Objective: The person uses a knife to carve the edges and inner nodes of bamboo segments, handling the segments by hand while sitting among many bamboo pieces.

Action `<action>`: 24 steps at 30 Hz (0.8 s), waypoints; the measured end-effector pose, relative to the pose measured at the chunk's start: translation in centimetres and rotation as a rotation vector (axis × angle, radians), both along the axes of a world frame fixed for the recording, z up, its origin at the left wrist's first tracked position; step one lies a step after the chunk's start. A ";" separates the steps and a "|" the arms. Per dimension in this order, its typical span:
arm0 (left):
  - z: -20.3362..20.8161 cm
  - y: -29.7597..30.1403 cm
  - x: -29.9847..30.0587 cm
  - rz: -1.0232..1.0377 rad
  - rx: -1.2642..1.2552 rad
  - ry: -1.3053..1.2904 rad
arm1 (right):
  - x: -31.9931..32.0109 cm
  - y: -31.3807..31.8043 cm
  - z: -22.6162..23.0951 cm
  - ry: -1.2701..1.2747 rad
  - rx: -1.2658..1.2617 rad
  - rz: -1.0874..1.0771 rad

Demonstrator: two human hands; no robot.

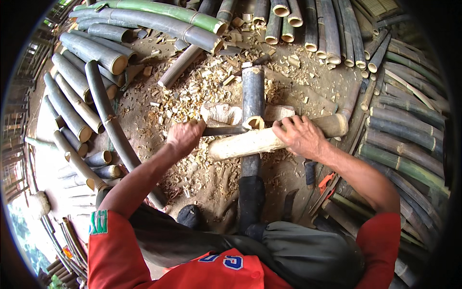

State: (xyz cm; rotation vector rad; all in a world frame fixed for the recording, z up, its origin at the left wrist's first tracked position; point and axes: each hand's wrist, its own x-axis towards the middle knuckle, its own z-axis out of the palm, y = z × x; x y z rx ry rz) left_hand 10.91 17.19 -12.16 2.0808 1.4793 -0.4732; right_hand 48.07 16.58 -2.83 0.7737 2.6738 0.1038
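Note:
A bamboo length [248, 145], scraped pale over its left part and brown at its right end, lies slantwise in front of me. My right hand [301, 136] curls over its upper right part; its fingertips are partly hidden. My left hand [186, 137] is closed round the left end of a dark, straight knife blade [224, 131], whose handle the fist hides. At the blade's right end, a curled pale shaving [254, 122] stands beside the bamboo. Under the bamboo runs a dark pole [253, 91], crossed by a rough pale wood block [222, 114].
Shavings and chips [187, 98] cover the ground ahead. Dark bamboo lengths [91, 50] lie at left, with more bamboo poles [332, 38] at the back and a stack [409, 144] on the right. An orange-handled tool [327, 182] lies right of my knee.

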 end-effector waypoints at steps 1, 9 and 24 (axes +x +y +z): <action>-1.8 1.3 -1.1 -0.070 -0.056 -0.151 | -0.7 -0.8 0.5 -0.011 -0.052 -0.015; -2.5 1.7 -1.1 0.348 0.070 -0.537 | -3.1 -7.3 4.4 0.199 -0.307 0.107; 1.2 -1.6 2.9 -0.216 -0.023 0.020 | 4.8 0.3 -1.7 0.209 -0.030 0.105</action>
